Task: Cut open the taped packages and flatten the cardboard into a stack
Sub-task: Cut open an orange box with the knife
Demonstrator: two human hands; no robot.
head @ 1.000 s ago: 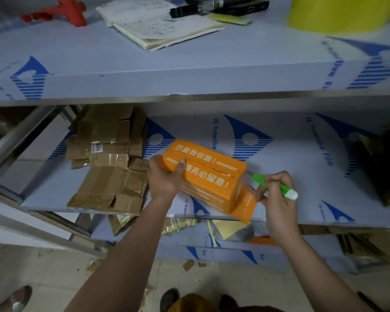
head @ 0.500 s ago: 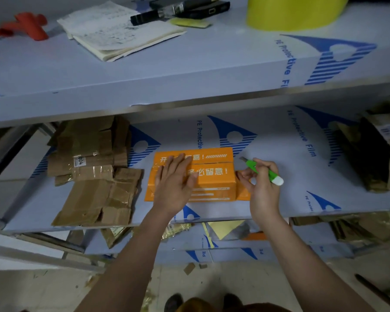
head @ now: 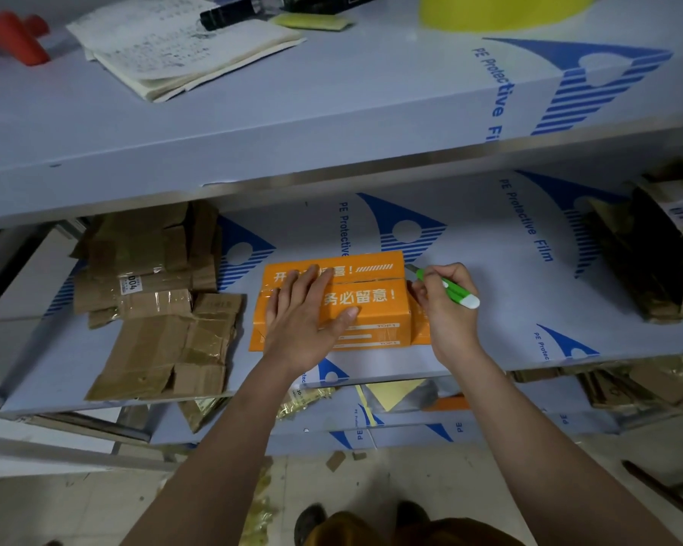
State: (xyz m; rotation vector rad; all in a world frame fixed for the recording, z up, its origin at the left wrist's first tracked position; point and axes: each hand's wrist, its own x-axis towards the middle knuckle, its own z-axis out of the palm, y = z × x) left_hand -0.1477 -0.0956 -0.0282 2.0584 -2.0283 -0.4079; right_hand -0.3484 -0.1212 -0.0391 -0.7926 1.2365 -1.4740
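An orange box (head: 375, 301) with white Chinese lettering lies flat on the middle shelf (head: 489, 321). My left hand (head: 306, 313) presses down on its top with fingers spread, covering part of the print. My right hand (head: 444, 305) holds a green and white utility knife (head: 450, 291) at the box's right end, the blade tip touching the taped seam at the upper right corner. A pile of flattened brown cardboard (head: 162, 305) with shiny tape lies on the same shelf to the left of the box.
The upper shelf (head: 332, 124) overhangs, carrying a notebook (head: 182, 45), a red tool (head: 12, 37), a black object (head: 245, 11) and a yellow roll (head: 497, 9). Dark taped packages (head: 655, 246) crowd the shelf's right end. Scraps lie on the lower shelf and floor.
The box went from tilted in my left hand to lying flat on the shelf under my flat left palm. My right hand brought the knife tip to the box's right end.
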